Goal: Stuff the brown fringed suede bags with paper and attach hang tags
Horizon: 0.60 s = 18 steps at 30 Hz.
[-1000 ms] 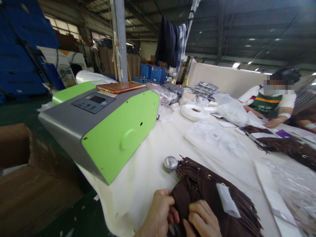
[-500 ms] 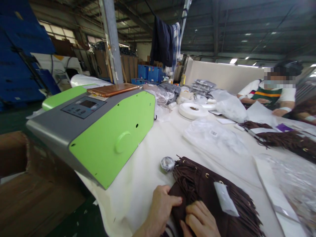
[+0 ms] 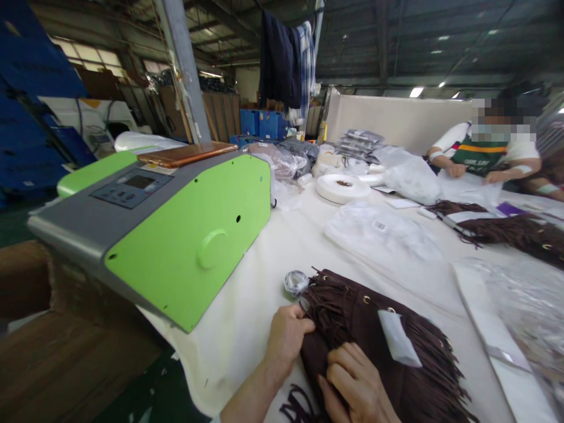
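Note:
A dark brown fringed bag [image 3: 379, 373] with brass eyelets lies on the white-covered table in front of me. My left hand [image 3: 286, 335] pinches its upper left edge, close to the fringe. Lower down, my right hand [image 3: 355, 382] has its fingers curled on the bag's left part, gripping the brown material. A small white wrapped packet [image 3: 399, 339] rests on top of the bag. Just beyond its far left corner sits a plastic-wrapped ring-shaped piece [image 3: 296, 283]. Dark laces [image 3: 297, 405] trail on the table below my left wrist.
A green and grey machine [image 3: 189, 247] with a phone [image 3: 189, 155] on top stands at left. Beyond lie a white tape roll [image 3: 343, 188] and clear plastic bags [image 3: 379, 235]. Across the table a co-worker [image 3: 484, 153] handles plastic; more brown fringed material [image 3: 506, 229] lies at right.
My left hand has moved up along the bag's edge toward the corner. The laces have come into view. The co-worker's hands now hold up a plastic sheet. My view has shifted slightly.

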Available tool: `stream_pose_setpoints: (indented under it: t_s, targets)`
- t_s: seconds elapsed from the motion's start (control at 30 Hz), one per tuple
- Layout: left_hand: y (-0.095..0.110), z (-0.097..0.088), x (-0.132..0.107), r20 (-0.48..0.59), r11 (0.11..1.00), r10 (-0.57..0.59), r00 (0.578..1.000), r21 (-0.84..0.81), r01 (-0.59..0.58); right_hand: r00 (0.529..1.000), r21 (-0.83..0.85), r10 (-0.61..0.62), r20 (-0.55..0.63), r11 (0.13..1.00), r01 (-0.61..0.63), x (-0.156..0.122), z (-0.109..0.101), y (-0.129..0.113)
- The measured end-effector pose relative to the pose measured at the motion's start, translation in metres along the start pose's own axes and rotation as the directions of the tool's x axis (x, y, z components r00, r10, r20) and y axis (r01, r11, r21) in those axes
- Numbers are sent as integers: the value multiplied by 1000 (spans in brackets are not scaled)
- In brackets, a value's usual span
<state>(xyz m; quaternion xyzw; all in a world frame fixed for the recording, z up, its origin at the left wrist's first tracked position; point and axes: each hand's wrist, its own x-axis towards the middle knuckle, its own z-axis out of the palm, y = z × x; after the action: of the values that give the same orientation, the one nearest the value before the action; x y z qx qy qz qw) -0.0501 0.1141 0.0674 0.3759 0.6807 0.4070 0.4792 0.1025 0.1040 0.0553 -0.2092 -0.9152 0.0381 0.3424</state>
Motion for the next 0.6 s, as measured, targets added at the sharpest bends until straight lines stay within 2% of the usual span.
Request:
stream_pose_setpoints:
  t_s: [0.07, 0.17, 0.3, 0.43, 0.53, 0.6]
  targets:
    - [0, -2, -1, 2, 999, -27, 1000, 26, 27, 1000, 6, 14, -17, 1000, -14, 2, -4, -2]
    - [6, -12, -1, 76, 992, -52, 996, 119, 43, 1000, 2, 27, -8, 1000, -27, 3, -5, -4]
    - [17, -19, 2, 105, 950, 22, 994, 307, -54, 1000, 11, 24, 21, 1000, -24, 5, -6, -7]
    - [24, 1, 5, 19, 839, 91, 996, 537, -87, 998, 35, 44, 38, 998, -46, 5, -7, -9]
    - [19, 18, 2, -67, 735, 127, 990, 677, -48, 995, 45, 72, 65, 996, -75, 4, -7, -8]
    - [14, 22, 1, -78, 670, 160, 984, 741, -50, 991, 53, 91, 94, 994, -96, 3, -8, -8]
